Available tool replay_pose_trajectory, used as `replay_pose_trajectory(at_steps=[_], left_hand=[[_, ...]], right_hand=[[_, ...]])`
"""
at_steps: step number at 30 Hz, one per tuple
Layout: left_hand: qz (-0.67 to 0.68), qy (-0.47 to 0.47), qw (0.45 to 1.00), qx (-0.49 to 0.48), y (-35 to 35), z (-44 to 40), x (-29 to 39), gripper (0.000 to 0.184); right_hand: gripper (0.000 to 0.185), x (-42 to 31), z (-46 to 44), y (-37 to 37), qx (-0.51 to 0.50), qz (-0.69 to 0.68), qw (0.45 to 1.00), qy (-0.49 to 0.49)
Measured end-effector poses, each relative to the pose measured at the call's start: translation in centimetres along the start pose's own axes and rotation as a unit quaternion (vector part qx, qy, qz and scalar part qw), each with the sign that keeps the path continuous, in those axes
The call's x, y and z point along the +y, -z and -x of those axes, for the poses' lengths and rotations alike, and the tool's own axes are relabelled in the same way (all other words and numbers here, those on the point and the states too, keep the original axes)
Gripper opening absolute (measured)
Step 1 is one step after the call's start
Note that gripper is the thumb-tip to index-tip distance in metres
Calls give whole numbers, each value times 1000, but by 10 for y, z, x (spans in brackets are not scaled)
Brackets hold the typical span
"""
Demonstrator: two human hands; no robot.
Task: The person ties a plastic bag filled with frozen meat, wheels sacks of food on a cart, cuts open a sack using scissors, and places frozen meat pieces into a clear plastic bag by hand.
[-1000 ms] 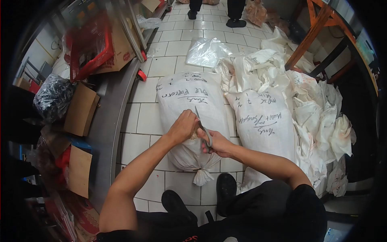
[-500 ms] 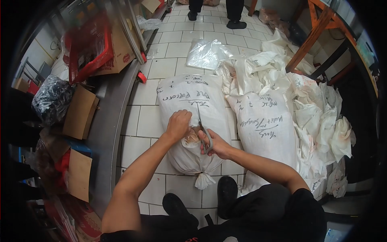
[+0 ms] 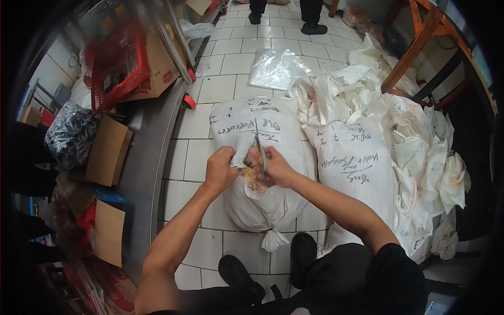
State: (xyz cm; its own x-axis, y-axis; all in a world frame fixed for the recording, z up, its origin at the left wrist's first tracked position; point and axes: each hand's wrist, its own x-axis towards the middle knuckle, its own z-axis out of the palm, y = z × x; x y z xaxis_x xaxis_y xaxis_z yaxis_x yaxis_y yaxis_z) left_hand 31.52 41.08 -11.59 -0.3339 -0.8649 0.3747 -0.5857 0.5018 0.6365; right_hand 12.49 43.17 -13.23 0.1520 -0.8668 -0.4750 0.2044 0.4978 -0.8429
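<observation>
A full white sack (image 3: 283,126) with black handwriting lies on the tiled floor, its tied end toward my feet. My left hand (image 3: 221,167) is closed on the cut edge of the sack, left of an opening. Scissors (image 3: 261,152) are in my right hand (image 3: 274,167), their blades pointing away from me over the written side. Through the opening, yellowish-brown contents (image 3: 253,180) show, wrapped in something clear. Beside it on the right lies a second full white sack (image 3: 354,168), also with handwriting.
Crumpled white sacks (image 3: 415,157) are heaped at the right, near an orange wooden frame (image 3: 412,50). Clear plastic bags (image 3: 277,69) lie on the floor ahead. At the left, a metal shelf (image 3: 149,157) bears a red crate (image 3: 137,71) and cardboard. Another person's legs (image 3: 311,11) stand at the top.
The opening has become longer and wider, showing more of the contents. My right hand and the scissors have moved farther up the sack. My left hand has pulled the cut edge to the left.
</observation>
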Motion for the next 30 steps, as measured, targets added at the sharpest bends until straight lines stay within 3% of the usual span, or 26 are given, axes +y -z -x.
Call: replay_pose_trajectory(at_steps=[4, 7, 9, 11, 12, 16, 19, 22, 24, 25, 27, 30], left_hand=[[1, 5, 1000, 3, 6, 0, -3, 20], [-2, 17, 1000, 8, 6, 3, -4, 22], [6, 7, 1000, 9, 6, 1, -1, 14], [17, 26, 999, 13, 8, 2, -2, 13], [32, 44, 998, 18, 9, 3, -3, 12], [32, 78, 996, 19, 13, 2, -11, 10], [29, 65, 997, 25, 9, -2, -8, 10], [54, 142, 988, 12, 16, -11, -8, 14], [-63, 111, 992, -9, 20, -18, -20, 14], [-62, 115, 991, -10, 18, -21, -24, 14], [-40, 130, 991, -7, 15, -32, -25, 14], [-3, 151, 988, -18, 14, -42, -11, 13]], right_hand=[[74, -15, -21, 12, 29, 82, 996, 26], [77, -23, -55, 14, 34, 67, 997, 29], [71, -40, -74, 14, 74, 91, 993, 31], [61, -61, -95, 19, -13, 129, 992, 2], [52, -69, -105, 20, -20, 76, 997, -19], [50, -91, -137, 17, -39, 102, 990, -95], [48, -84, -145, 11, -23, 110, 989, -96], [39, -68, -123, 15, -32, 83, 994, -61], [32, -70, -105, 19, -46, 56, 997, -37], [32, -67, -106, 21, -47, 57, 996, -40], [62, -65, -106, 24, -59, 40, 996, -52], [54, -70, -102, 21, -45, 50, 995, -73]])
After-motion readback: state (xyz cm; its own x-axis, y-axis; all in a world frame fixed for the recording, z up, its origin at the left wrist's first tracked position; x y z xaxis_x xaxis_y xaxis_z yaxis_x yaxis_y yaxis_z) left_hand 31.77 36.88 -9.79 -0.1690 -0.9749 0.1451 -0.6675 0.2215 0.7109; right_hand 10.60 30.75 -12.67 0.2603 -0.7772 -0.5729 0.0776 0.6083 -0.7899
